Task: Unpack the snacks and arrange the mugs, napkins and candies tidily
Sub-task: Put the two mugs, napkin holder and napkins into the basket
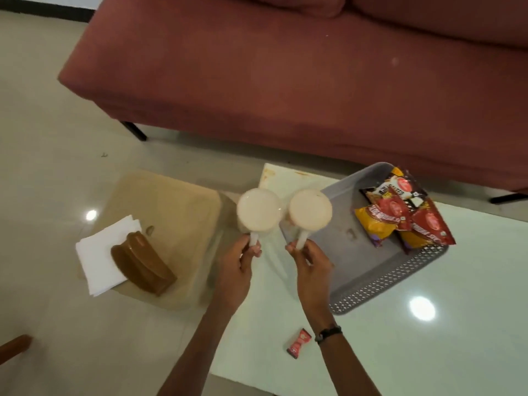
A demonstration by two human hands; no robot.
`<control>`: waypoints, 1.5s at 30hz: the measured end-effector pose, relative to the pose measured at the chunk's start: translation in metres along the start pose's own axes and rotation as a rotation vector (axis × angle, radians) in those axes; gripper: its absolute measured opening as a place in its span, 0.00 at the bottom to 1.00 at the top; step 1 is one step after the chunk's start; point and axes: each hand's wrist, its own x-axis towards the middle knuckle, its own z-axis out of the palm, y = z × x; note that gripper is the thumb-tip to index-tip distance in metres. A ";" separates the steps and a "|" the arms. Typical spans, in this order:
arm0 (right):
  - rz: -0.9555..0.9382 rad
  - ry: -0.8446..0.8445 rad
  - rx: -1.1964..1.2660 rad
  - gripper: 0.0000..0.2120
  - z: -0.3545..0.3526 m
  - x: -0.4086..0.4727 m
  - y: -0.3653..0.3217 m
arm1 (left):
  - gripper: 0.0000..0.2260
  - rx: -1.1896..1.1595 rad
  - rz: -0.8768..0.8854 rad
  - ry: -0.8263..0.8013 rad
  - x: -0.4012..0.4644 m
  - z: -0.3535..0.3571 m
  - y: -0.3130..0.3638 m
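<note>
My left hand (243, 260) grips the handle of a white mug (259, 212), and my right hand (310, 260) grips the handle of a second white mug (311, 209). Both mugs hang side by side above the left end of the white table (428, 352), their mouths facing up at me. A grey perforated tray (371, 270) to the right holds several snack packets (400, 215). One red candy (298, 343) lies on the table near my right wrist. White napkins (97, 258) lie under a brown wooden holder (143, 262) on a tan stool at the left.
A red sofa (285, 75) runs across the back. The tan stool (177, 207) stands left of the table on the glossy tiled floor (43, 138). A brown rounded wooden piece (14, 348) shows at the lower left edge.
</note>
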 end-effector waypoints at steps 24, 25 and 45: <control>0.420 0.615 0.145 0.04 -0.051 0.024 0.080 | 0.11 0.262 0.175 -0.519 0.082 0.161 0.000; 0.430 0.607 0.142 0.04 -0.049 0.026 0.080 | 0.10 0.269 0.171 -0.519 0.083 0.161 -0.001; 0.636 0.525 0.150 0.12 -0.065 0.004 0.048 | 0.12 0.170 0.014 -0.296 0.042 0.116 0.013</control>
